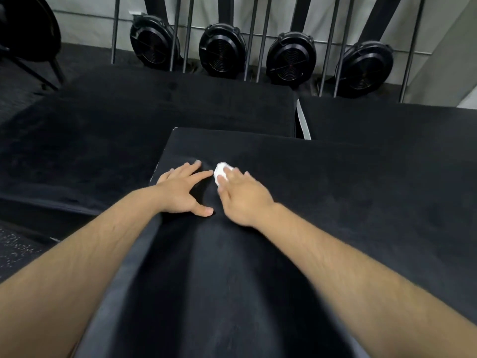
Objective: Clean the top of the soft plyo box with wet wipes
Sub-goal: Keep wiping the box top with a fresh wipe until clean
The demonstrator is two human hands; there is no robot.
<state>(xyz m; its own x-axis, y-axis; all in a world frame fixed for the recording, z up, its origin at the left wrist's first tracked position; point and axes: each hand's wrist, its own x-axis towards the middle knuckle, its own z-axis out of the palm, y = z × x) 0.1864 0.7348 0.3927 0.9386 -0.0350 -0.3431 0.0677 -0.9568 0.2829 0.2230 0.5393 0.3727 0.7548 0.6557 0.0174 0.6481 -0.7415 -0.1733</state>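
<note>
Bare, lightly haired forearms (77, 267) — left grip (180, 192) and right grip (242, 200) bare too.

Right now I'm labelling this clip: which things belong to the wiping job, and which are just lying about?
Job: soft plyo box, wet wipe, right hand pressing the wipe, left hand resting flat on the box.
Lying about: neighbouring black pads, four round black fan housings, dark chair.
</note>
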